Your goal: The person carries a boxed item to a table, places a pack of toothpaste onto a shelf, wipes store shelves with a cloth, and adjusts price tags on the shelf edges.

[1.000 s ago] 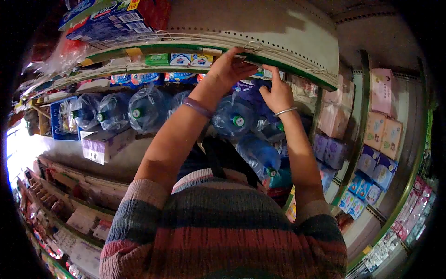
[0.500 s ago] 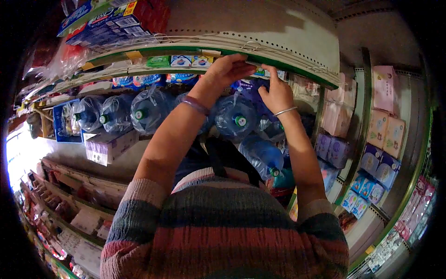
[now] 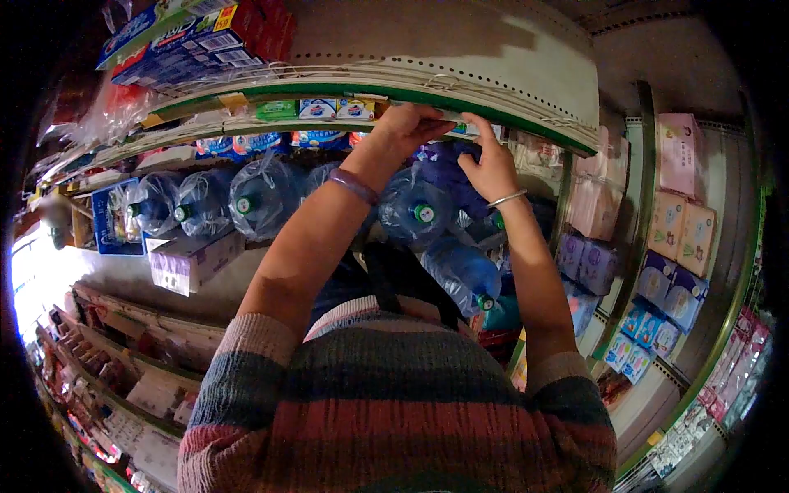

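My left hand, with a purple bangle on the wrist, is up at the green front edge of a shelf. Its fingers stretch to the right just under that edge; whether they grip anything is hard to make out. To its right is my right hand, a silver bangle on its wrist. The index finger points up to the same edge, with the thumb held apart. Small boxes stand left of my left hand. A dark purple package lies behind and below the hands.
Large blue water bottles wrapped in clear plastic line the lower level; another bottle leans near my body. Toothpaste-like blue boxes sit on the upper shelf. Packaged goods fill the right shelving. A white-and-purple carton lies at left.
My left hand has come down slightly, its fingers lower against the shelf edge. My right hand has barely moved. The view has shifted very slightly.
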Motion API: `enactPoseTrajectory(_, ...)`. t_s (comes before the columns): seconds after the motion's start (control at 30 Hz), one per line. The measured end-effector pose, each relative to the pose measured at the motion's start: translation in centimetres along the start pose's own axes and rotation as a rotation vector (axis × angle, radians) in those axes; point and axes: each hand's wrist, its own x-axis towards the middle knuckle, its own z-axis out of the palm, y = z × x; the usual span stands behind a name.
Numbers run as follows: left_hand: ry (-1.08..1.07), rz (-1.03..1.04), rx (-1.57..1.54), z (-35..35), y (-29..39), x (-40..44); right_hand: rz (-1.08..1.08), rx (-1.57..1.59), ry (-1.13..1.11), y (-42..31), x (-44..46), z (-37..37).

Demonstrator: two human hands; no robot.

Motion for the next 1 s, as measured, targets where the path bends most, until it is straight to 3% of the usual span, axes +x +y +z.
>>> enactPoseTrajectory(0.23, -0.022, 0.009, 0.000, -0.2, 0.0, -0.3, -0.033, 0.101, -0.054, -0.2, 0.3, -1.1)
enactPoseTrajectory(0.33, -0.022, 0.102, 0.074, -0.4, -0.3, -0.3, -0.062, 0.330, -0.148, -1.4, 1.5, -2.1)
enactPoseTrajectory(0.43, -0.079, -0.034, 0.105, -1.7, -0.4, 1.3, -0.049, 0.450, -0.161, -3.0, 2.4, -3.8)
enactPoseTrajectory(0.5, -0.181, 0.013, -0.123, -1.7, -1.0, 2.0, -0.057, 0.499, -0.070, -5.7, 2.1, -6.2)
enactPoseTrajectory(0.53, -0.232, 0.038, -0.238, -1.8, -1.3, 2.3, -0.094, 0.444, 0.062, -6.6, 1.9, -7.3)
enactPoseTrajectory(0.6, -0.286, 0.287, 0.270, -4.7, -3.4, 6.4, -0.116, 0.331, 0.343, -8.9, 1.2, -8.2)
enactPoseTrajectory(0.7, -0.354, 0.684, 0.693, -5.0, -3.2, 4.8, -0.470, 0.006, 0.468, -11.5, 1.6, -7.6)
enactPoseTrajectory(0.77, -0.201, 0.197, 0.003, -1.4, -1.3, 0.5, -0.647, -0.191, 0.388, -12.7, 2.9, -6.5)
enactPoseTrajectory(0.8, -0.174, 0.155, 0.016, -1.0, -0.8, 0.0, -0.710, -0.301, 0.300, -13.6, 3.5, -5.8)
enactPoseTrajectory(0.9, -0.286, 0.295, -0.004, -1.4, -1.1, 0.1, -0.729, -0.479, 0.016, -13.0, 6.1, -1.5)
enactPoseTrajectory(1.0, -0.281, 0.334, 0.007, -2.0, -1.6, 0.6, -0.743, -0.675, -0.101, -12.6, 7.5, 0.3)
